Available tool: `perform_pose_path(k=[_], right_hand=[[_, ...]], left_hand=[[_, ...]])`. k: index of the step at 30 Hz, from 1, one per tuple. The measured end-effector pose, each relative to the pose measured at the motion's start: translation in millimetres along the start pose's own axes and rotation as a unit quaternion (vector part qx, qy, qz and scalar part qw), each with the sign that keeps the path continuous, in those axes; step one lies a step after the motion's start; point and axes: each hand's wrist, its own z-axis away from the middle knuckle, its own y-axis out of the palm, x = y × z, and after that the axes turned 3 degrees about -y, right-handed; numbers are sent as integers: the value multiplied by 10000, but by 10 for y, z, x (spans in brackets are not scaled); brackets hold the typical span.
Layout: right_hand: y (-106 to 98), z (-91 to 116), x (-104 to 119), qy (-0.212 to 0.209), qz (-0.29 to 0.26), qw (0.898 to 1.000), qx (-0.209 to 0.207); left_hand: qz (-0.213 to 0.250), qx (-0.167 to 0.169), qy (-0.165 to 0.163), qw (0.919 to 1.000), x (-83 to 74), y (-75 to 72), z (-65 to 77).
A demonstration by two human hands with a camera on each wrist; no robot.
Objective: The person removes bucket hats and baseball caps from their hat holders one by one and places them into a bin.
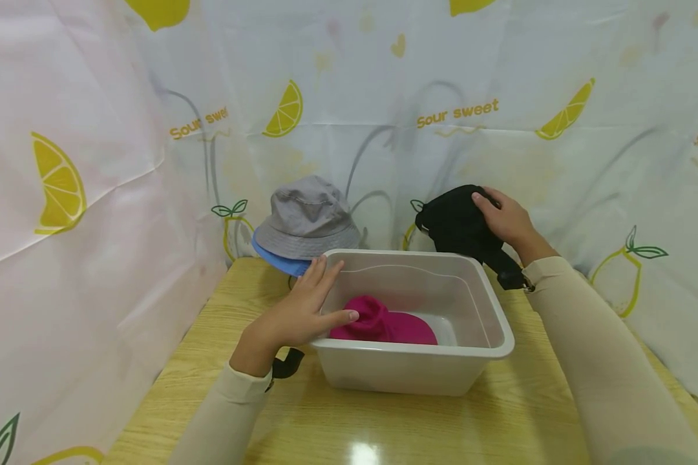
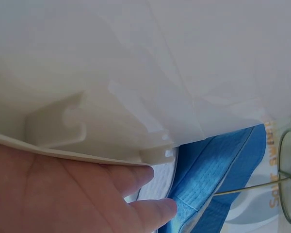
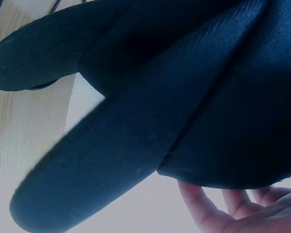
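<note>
My right hand (image 1: pixel 507 218) pinches a black cap (image 1: pixel 462 223) by its edge, thumb on the near side, above the back right corner of a white plastic bin (image 1: pixel 407 371). In the right wrist view the dark cap (image 3: pixel 233 121) fills most of the picture, with two rounded brim-like flaps pointing left and fingers behind its edge. My left hand (image 1: pixel 305 310) rests at the bin's left rim with fingers fairly straight; the left wrist view shows that hand (image 2: pixel 77 194) against the rim. Inside the bin lies a magenta cap (image 1: pixel 378 321), brim toward the right.
Behind the bin's left corner, a grey bucket hat (image 1: pixel 311 216) sits over a blue hat (image 1: pixel 279 258). A wire stand (image 2: pixel 283 177) shows beside the blue hat. The wooden table (image 1: pixel 209 400) meets lemon-printed sheets (image 1: pixel 372 77) at the back and sides.
</note>
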Motion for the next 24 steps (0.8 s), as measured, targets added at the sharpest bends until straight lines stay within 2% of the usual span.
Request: perform_pose_path(k=[5, 19, 24], right_hand=[[-32, -2, 55, -4, 45, 9999, -165], [-130, -31, 195, -332, 278, 9943, -970], [-169, -33, 230, -300, 317, 9936, -1047]], left_hand=[[4, -21, 17, 10000, -7, -1, -2], [20, -16, 3, 10000, -3, 6, 0], [10, -9, 1, 10000, -5, 6, 1]])
